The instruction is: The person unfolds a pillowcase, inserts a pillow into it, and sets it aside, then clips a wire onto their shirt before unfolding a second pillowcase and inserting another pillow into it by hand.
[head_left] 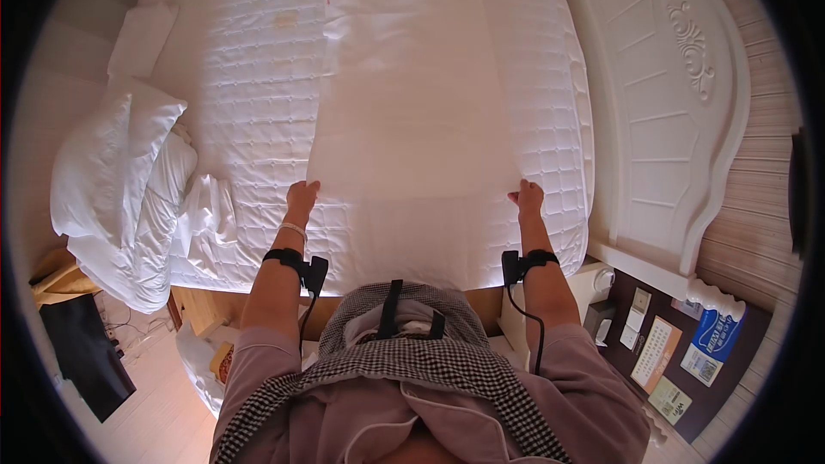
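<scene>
A long white sheet (408, 86) lies lengthwise over the quilted white mattress (258, 77). Its near corners are at my two hands. My left hand (302, 196) is closed, fingers pinching the sheet's left corner. On the other side my right hand (528, 197) is likewise closed at the right corner, its fingers curled in. Both arms reach forward, about the sheet's width apart. Just nearer to me than the hands, a smooth white stretch covers the mattress edge; I cannot tell whether it belongs to the same sheet.
White pillows and bedding (125, 180) are heaped at the bed's left side. The carved white headboard (666, 103) stands at the right. A dark nightstand (679, 344) with cards and a blue packet is at the lower right. A black flat object (86, 357) is at the lower left.
</scene>
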Motion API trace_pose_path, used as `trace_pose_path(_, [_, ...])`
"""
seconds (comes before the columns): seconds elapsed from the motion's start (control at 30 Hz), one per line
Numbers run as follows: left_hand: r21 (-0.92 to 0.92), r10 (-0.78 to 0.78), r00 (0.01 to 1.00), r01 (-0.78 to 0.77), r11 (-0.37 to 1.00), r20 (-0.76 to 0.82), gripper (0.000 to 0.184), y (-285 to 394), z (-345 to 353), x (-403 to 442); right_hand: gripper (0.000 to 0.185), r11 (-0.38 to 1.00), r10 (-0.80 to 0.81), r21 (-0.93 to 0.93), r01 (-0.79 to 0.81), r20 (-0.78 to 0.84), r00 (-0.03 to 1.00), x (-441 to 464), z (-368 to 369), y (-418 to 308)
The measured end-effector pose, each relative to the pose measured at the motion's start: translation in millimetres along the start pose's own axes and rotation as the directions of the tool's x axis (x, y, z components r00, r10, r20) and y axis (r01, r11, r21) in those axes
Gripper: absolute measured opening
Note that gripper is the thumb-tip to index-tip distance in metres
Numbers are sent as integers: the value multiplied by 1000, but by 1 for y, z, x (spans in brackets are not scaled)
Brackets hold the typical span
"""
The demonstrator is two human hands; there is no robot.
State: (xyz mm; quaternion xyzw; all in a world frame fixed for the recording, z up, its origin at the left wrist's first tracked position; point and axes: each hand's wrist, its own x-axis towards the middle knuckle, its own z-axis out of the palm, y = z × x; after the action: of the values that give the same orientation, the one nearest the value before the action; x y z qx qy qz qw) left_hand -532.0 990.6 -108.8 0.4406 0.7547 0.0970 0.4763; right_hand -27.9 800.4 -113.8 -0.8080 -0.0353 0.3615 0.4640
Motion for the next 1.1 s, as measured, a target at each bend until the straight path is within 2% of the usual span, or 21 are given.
trace_pose_path(0.1, [276,46,998,-56,960,44,30,-56,1,9,24,999,51,1,-51,-24,998,-20,-22,38])
trace_pose_path(0.17, [376,66,992,-102,921,107,30,-86,-3,-1,26,998,62,15,-61,-64,996,-34,-37,66])
trace_pose_path(0.3, [442,15,991,-71,894,129,30,-122,-2,-38,23,986,165,-28,-166,-53,985,-65,-68,111])
trace_pose_path(0.37, [523,-118,965,-23,852,235,48,-102,-10,-78,22,973,229,-25,-230,-41,973,-74,-78,128])
trace_pose_path(0.43, [614,-27,950,-179,769,312,46,-117,-9,-83,23,955,297,4,-298,-74,952,-88,-83,140])
trace_pose_path(0.47, [629,63,956,-237,741,286,43,-122,-10,-87,22,920,379,-102,-378,-15,925,-86,-91,148])
trace_pose_path(0.5, [661,230,892,-444,604,389,40,-137,-13,-77,19,853,498,-166,-495,-26,867,-91,-92,148])
trace_pose_path(0.53, [608,270,915,-400,686,298,41,-132,-20,-77,17,813,517,-301,-499,-20,856,-65,-109,178])
trace_pose_path(0.57, [629,259,886,-456,630,384,43,-109,-38,-74,15,759,535,-429,-489,-16,845,-44,-121,211])
trace_pose_path(0.6, [597,501,838,-519,611,216,42,-105,-54,-68,14,770,534,-470,-432,104,839,-54,-116,200])
trace_pose_path(0.63, [543,477,857,-500,674,197,39,-71,-83,-70,14,785,530,-496,-371,226,817,-65,-105,175])
trace_pose_path(0.67, [368,466,849,-527,766,247,39,-61,-113,-47,16,830,458,-448,-332,207,864,-83,-88,155])
trace_pose_path(0.7, [267,442,877,-478,837,188,37,-30,-149,-52,18,874,380,-393,-287,184,906,-102,-70,138])
trace_pose_path(0.73, [82,520,849,-527,846,96,35,-15,-183,-55,20,875,362,-414,-250,217,907,-117,-51,123])
trace_pose_path(0.77, [-92,406,910,-398,913,84,29,15,-222,-75,23,879,338,-427,-211,250,907,-133,-33,109])
trace_pose_path(0.83, [-234,453,891,-449,863,-38,24,38,-289,-100,25,887,311,-435,-156,313,897,-171,1,86])
trace_pose_path(0.9, [-315,439,898,-425,849,-28,28,40,-360,-120,26,883,236,-468,-31,387,892,-208,36,77])
trace_pose_path(0.97, [-614,462,886,-378,693,-25,26,24,-430,-130,28,881,203,-473,25,424,883,-253,76,70])
trace_pose_path(1.0, [-728,458,884,-376,574,-96,24,13,-462,-132,27,892,180,-447,69,492,852,-281,97,64])
trace_pose_path(1.03, [-852,369,915,-321,413,-166,15,9,-476,-167,25,900,161,-422,113,560,813,-309,119,57])
trace_pose_path(1.1, [-839,441,870,-399,370,-219,24,-27,-529,-178,25,861,121,-433,267,684,720,-367,170,38])
